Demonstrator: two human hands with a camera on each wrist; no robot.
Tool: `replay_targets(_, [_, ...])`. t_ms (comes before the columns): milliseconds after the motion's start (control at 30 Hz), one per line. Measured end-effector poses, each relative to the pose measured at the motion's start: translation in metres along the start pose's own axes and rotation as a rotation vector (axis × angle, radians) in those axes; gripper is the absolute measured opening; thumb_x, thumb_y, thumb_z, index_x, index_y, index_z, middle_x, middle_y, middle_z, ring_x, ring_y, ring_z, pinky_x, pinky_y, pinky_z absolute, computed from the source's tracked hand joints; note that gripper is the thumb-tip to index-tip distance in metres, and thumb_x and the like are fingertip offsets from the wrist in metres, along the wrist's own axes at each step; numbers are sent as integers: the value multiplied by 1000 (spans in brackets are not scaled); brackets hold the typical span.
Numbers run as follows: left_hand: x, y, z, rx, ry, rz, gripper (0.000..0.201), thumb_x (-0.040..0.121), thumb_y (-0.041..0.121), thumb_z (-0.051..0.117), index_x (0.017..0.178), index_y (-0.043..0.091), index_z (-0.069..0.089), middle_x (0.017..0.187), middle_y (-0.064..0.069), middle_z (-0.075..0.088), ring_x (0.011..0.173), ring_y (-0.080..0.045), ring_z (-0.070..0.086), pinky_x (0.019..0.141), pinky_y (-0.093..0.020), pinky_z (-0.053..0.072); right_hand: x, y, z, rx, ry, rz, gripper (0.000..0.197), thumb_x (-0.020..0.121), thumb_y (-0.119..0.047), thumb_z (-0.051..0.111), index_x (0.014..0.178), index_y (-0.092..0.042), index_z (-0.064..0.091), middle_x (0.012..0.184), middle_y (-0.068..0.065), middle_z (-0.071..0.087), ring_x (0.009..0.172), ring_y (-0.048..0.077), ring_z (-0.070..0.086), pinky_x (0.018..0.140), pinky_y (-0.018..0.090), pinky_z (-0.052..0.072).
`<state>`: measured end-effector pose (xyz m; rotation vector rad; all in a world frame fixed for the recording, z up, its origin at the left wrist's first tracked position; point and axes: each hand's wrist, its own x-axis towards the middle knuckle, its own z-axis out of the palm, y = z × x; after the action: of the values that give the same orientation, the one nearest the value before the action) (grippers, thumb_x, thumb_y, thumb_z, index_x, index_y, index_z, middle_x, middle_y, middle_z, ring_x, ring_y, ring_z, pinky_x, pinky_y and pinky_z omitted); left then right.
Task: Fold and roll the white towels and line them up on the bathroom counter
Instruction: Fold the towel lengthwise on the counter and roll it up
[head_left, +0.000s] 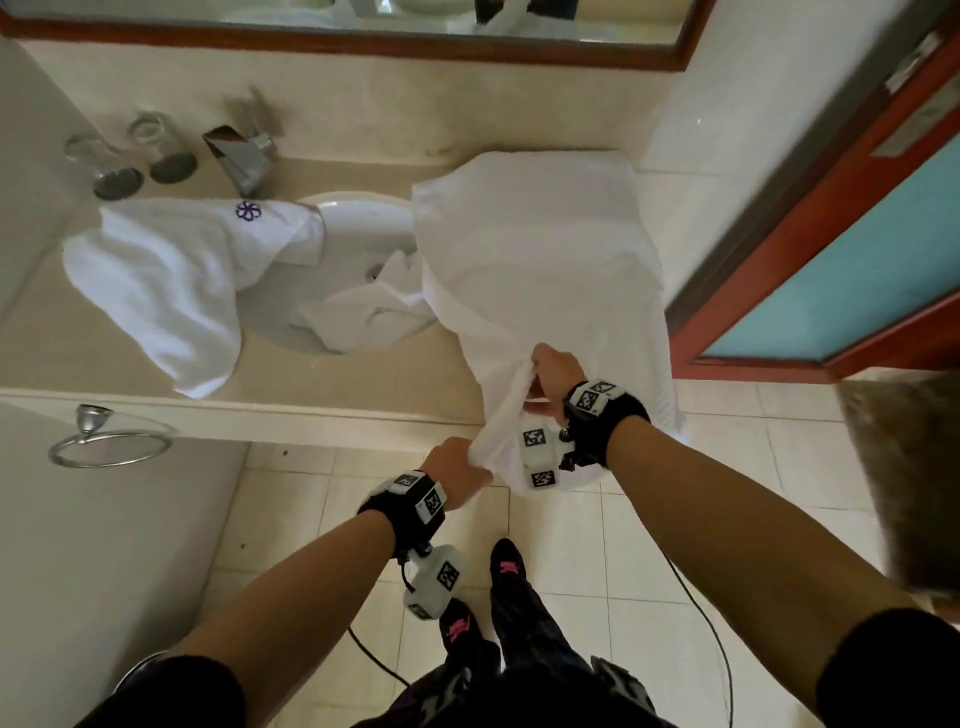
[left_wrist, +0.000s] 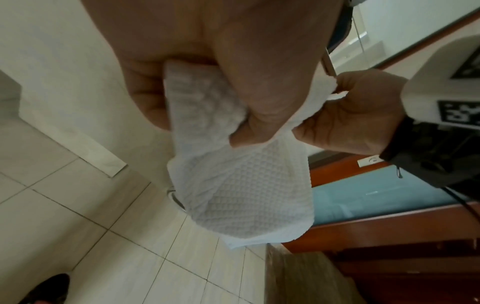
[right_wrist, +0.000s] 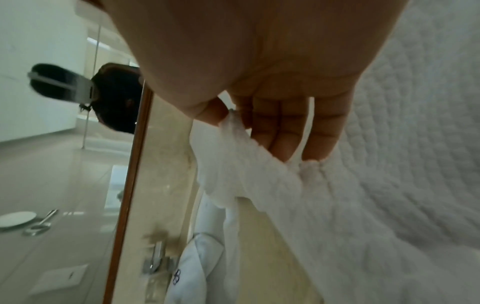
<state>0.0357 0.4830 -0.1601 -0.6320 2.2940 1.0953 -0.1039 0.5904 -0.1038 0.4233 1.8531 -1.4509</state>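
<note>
We hold a white waffle-weave towel (head_left: 540, 270) by one edge with both hands, in the lower middle of the head view. Our left hand (head_left: 457, 465) clenches a bunched corner of it; the left wrist view shows the thumb and curled fingers (left_wrist: 145, 96) pinching the textured cloth, with a loose fold hanging below the fist. Our right hand (head_left: 553, 371) grasps the same edge a little higher and to the right, thumb and fingertips (right_wrist: 275, 131) pressed on a gathered ridge of cloth. The two hands are near each other, the stretch of towel between them twisted into a narrow rope.

The rest of this towel spreads over the right end of the beige counter (head_left: 62, 343), toward the centre right of the frame, and its near part drapes over the counter's front edge. One tail of it trails left into the white sink (head_left: 358, 218).

A second white towel with a purple flower emblem (head_left: 156, 270) lies crumpled on the counter at the left of the frame, one corner reaching over the sink rim and another hanging off the front edge.

At the upper left, two upturned glasses (head_left: 137, 153) stand on the counter beside the chrome tap (head_left: 244, 156). A wood-framed mirror (head_left: 363, 31) runs along the top of the frame. A chrome towel ring (head_left: 104, 441) hangs at the lower left.
</note>
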Motion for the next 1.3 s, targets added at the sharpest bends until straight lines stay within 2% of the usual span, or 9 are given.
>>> replay_targets(100, [-5,5,3,112,8,43,10,78,17,59,72,18,52,71,0,60,67,-23,60,52,-23,40,5,8,-9,-37,3,13,28,91,-33,50,94,-5,57,102,19,65,83,30,63,75,42,57])
replay_targets(200, [-13,11,12,177,5,194,19,81,13,57,99,19,60,99,-2,67,95,-27,64,72,-26,46,0,23,-4,-371,-42,9,61,74,-51,75,114,-10,57,112,11,64,94,27,63,70,40,60])
replay_targets(300, [-19,11,29,160,-95,269,21,81,16,61,101,24,58,101,2,66,91,-23,63,75,-31,52,-2,44,-5,-529,-92,3,65,79,-30,78,133,-9,50,121,11,59,95,27,61,66,38,58])
replay_targets(500, [-27,-2,40,-163,-160,44,17,74,11,69,86,9,58,83,-6,61,82,-26,57,63,-27,44,-6,78,-34,-23,-39,159,54,90,-57,54,102,-5,63,93,12,71,83,28,69,72,38,59])
replay_targets(667, [-45,-11,49,-542,-102,-88,47,48,14,57,91,-3,63,78,-10,58,69,-26,56,50,-25,44,-5,136,-58,-135,82,284,31,94,-35,57,97,-5,62,80,6,67,67,21,64,57,27,47])
replay_targets(800, [-61,-20,55,-769,78,-163,41,45,10,54,83,-2,59,75,-11,54,64,-27,52,41,-22,40,-6,183,-52,-78,48,381,35,92,-39,57,100,-6,65,95,10,68,77,25,63,78,37,52])
replay_targets(1000, [-94,-27,66,-1151,121,-334,46,43,3,49,88,8,47,82,-9,45,65,-25,45,40,-18,32,-26,201,-27,88,-58,425,66,87,-62,54,142,-26,43,140,12,46,84,25,60,65,33,49])
replay_targets(1133, [-114,-29,65,-1156,243,-372,35,42,2,45,75,11,46,83,-8,43,70,-24,42,51,-23,31,-34,210,-34,311,-35,370,53,86,-53,61,127,-18,59,108,13,65,68,28,66,56,30,51])
replay_targets(1300, [-119,-34,59,-1058,473,-351,54,40,5,45,94,3,45,82,-9,43,66,-25,44,49,-24,36,-56,212,-72,596,7,269,28,90,-43,61,103,-18,60,88,5,66,70,23,66,55,28,51])
